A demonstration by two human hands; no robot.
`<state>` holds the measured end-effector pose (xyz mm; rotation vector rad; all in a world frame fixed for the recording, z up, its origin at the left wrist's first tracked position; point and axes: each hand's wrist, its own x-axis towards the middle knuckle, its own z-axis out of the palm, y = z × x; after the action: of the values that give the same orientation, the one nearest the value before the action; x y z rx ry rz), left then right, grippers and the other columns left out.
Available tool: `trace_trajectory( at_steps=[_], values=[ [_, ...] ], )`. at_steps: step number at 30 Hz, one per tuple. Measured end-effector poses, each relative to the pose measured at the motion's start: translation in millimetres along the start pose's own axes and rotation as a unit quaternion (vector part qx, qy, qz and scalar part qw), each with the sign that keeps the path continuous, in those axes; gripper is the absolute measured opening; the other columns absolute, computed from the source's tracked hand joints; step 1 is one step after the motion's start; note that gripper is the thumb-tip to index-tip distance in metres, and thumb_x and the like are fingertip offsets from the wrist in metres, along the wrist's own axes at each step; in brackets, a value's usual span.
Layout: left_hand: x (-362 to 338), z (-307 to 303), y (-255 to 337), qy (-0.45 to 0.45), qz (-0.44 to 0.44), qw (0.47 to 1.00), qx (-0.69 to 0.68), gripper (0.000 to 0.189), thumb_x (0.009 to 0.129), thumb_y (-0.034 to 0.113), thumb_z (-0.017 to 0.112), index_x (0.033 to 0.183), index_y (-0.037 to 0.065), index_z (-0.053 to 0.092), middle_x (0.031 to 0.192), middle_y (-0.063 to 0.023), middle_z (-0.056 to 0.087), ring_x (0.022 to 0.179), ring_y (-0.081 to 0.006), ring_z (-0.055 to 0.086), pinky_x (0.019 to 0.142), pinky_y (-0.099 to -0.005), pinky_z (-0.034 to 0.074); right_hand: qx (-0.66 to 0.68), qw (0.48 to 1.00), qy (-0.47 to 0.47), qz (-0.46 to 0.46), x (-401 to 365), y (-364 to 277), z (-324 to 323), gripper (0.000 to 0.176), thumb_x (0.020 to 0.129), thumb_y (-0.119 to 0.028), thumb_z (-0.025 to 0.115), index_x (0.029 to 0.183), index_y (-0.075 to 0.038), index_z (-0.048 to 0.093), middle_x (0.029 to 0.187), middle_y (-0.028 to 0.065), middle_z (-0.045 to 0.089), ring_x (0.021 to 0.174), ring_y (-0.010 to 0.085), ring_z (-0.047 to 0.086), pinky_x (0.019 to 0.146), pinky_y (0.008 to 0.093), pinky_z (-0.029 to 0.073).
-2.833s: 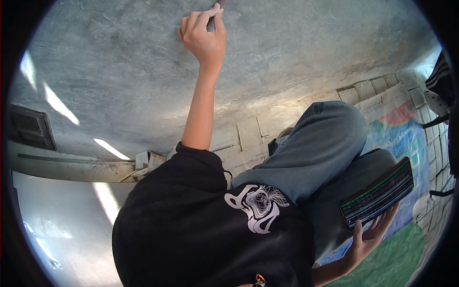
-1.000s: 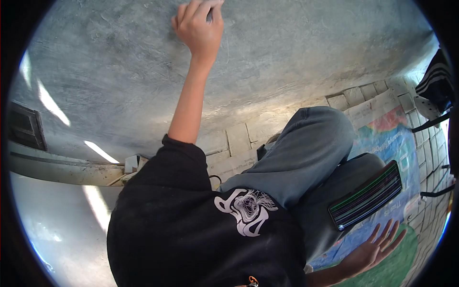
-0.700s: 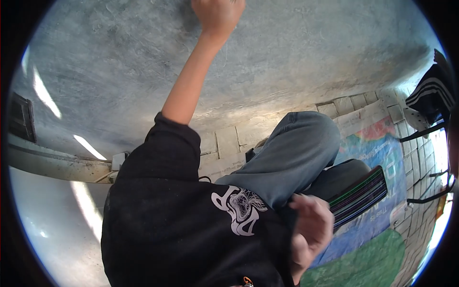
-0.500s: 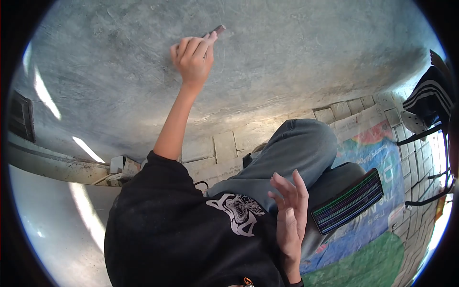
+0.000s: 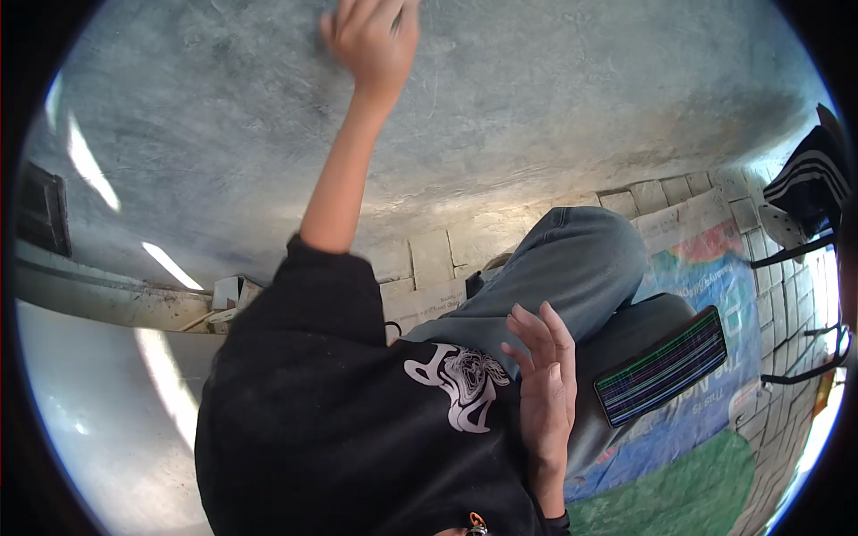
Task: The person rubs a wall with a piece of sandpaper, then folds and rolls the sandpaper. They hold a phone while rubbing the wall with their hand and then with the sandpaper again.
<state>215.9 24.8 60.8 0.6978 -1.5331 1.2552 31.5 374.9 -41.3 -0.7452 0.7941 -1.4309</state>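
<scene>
My left hand (image 5: 374, 40) reaches up to the grey wall (image 5: 500, 80), its fingers bent and partly cut off by the top edge of the view. A dark sliver of the small brown block shows between its fingers; the rest is out of view. My right hand (image 5: 547, 393) is raised before my chest, empty, palm turned sideways and fingers loosely apart. Just right of it, a phone (image 5: 661, 366) lies on my leg, its screen covered in coloured lines.
My bent knee (image 5: 590, 250) is close to the wall's foot. A printed plastic banner (image 5: 702, 259) covers the pavers (image 5: 648, 198). At right are a black metal chair frame (image 5: 800, 375) and striped dark cloth (image 5: 809, 174). A pale smooth surface (image 5: 98, 393) is at left.
My left hand has moved upward along the wall, taking the brown block almost out of view. My right hand keeps its open pose. The view has shifted slightly.
</scene>
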Motion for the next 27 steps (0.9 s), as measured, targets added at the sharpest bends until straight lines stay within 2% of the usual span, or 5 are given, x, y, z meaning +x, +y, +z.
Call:
trace_trajectory(
  at_steps=[5,8,11,14,27],
  values=[
    [-62.3,-54.0,-12.7,-0.076,-0.028,0.997,0.013,0.007,0.073,0.015,0.075,0.078,0.019,0.073,0.068,0.0094,0.062,0.069,-0.0098,0.052,0.065,-0.0284,0.027,0.025,0.999,0.005,0.023,0.2,3.2,-6.3,0.067,0.093,-0.046,0.045,0.140,0.001,0.031,0.135,0.0188,0.044,0.125,0.0254,0.042,0.100,0.0376,0.034],
    [-26.6,-41.5,-20.9,-0.051,-0.004,0.998,0.023,0.008,0.074,0.015,0.076,0.079,0.020,0.074,0.067,0.0109,0.062,0.070,-0.0087,0.052,0.066,-0.0296,0.030,0.018,0.999,-0.030,0.041,0.3,5.7,-8.3,0.058,0.096,-0.039,0.039,0.139,0.000,0.033,0.137,0.0197,0.042,0.128,0.0271,0.040,0.103,0.0405,0.032],
    [26.0,-13.2,-32.5,-0.001,0.012,1.000,0.006,0.008,0.074,0.018,0.076,0.079,0.025,0.075,0.069,0.0111,0.063,0.069,-0.0090,0.054,0.067,-0.0278,0.033,0.031,0.998,-0.016,0.045,2.7,8.6,-4.1,0.064,0.095,-0.044,0.043,0.139,0.000,0.032,0.136,0.0189,0.044,0.125,0.0249,0.043,0.100,0.0375,0.034],
    [83.8,-0.6,-7.7,0.008,-0.015,0.999,-0.035,0.003,0.076,0.013,0.074,0.079,0.014,0.073,0.070,0.0035,0.064,0.066,-0.0140,0.054,0.064,-0.0302,0.036,0.041,0.999,-0.018,0.024,4.0,9.8,-2.9,0.057,0.097,-0.038,0.038,0.139,0.001,0.033,0.137,0.0194,0.042,0.128,0.0266,0.040,0.103,0.0401,0.033],
    [59.2,-19.5,-1.4,-0.070,-0.098,0.988,-0.093,0.009,0.075,0.007,0.074,0.084,0.005,0.073,0.070,-0.0015,0.065,0.064,-0.0137,0.053,0.061,-0.0279,0.042,0.062,0.996,-0.044,0.056,4.7,15.7,-10.5,0.053,0.098,-0.038,0.036,0.134,0.001,0.041,0.137,0.0158,0.044,0.128,0.0243,0.040,0.103,0.0388,0.033]
  ],
)
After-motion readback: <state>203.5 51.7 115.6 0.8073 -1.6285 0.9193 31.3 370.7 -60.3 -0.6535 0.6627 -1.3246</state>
